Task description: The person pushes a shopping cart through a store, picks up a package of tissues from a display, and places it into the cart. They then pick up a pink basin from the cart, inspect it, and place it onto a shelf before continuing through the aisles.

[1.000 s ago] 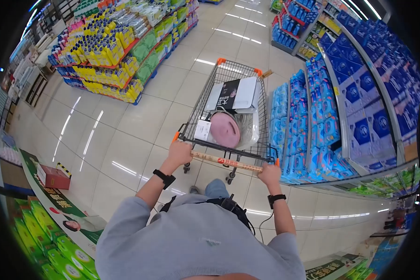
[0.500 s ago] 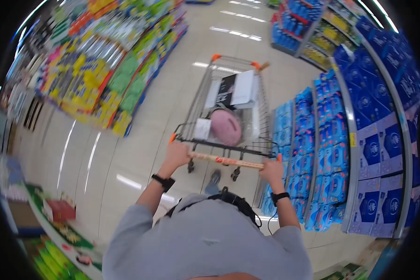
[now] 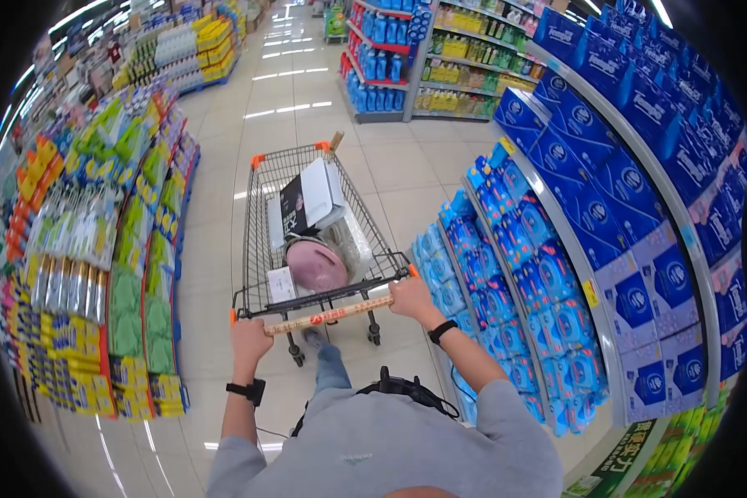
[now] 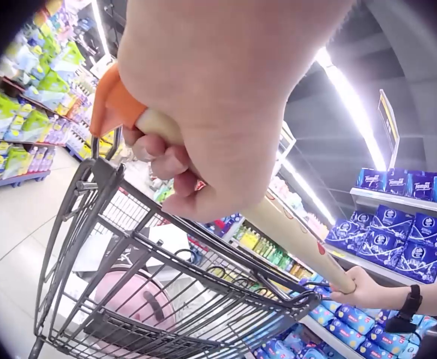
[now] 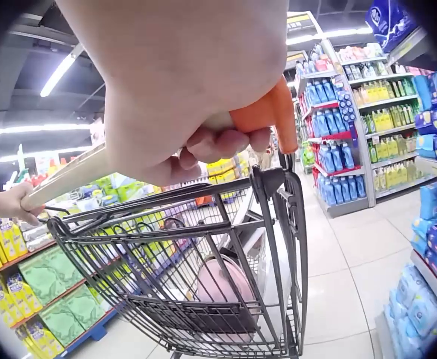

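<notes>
A wire shopping cart with orange corner caps stands in front of the person. Its pale printed handle bar runs between both hands. At the left end of the bar, my left hand grips it, fingers curled under in the left wrist view. My right hand grips the right end, beside the orange cap. Inside the basket lie a pink round-topped item, a black-and-white box, a small white box and something in clear plastic.
To the right, shelves hold blue packs and dark blue tissue packs. A display of yellow and green goods stands on the left. Ahead are bottle shelves and a tiled floor aisle.
The cart and view have turned, so the cart now points up and left in the head view. The left display and right shelves have come nearer. Both hands stay on the bar.
</notes>
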`<state>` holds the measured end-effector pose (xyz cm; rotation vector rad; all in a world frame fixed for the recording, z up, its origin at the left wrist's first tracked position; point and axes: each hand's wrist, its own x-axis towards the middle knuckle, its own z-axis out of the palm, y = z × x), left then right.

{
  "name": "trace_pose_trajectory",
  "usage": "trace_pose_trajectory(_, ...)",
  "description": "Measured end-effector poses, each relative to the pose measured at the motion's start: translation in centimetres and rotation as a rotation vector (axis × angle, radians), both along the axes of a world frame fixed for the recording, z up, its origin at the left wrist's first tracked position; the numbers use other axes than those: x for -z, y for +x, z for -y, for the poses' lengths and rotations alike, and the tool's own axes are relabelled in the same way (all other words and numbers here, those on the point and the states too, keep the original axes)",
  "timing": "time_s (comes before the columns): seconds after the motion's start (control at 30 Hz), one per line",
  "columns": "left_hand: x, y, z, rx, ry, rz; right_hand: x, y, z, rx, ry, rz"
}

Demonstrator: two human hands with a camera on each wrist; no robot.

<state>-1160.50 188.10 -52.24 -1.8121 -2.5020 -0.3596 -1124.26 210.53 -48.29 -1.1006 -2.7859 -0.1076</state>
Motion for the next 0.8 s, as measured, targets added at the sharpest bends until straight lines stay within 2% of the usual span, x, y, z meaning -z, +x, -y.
trace_pose_trajectory(0.2,-0.7,-8.1,-12.3,0.007,0.005,0.001,-0.5,-8.1,-11.9,0.031,-0.043,0.039)
trace_pose_trajectory(0.33,-1.2,-13.6,-20.7,0.034,0.010,0.000,-1.6,-13.3,-19.5,-0.028,-0.003,-0.016)
trace_pose_trajectory(0.53,-1.3,-22.6,-33.1,0.048,-0.022,0.016,-0.6,-21.9,-31.3,0.002,0.005,-0.082)
trace_pose_trajectory(0.7,-0.5,-30.4,-43.3,0.075,0.001,-0.032,-1.4,-29.1,-40.7,0.052,-0.050,0.020)
trace_pose_trajectory(0.8,-0.3,-34.8,-49.9,0.074,-0.024,-0.034,-1.1,-33.5,-46.9,0.057,-0.047,0.001)
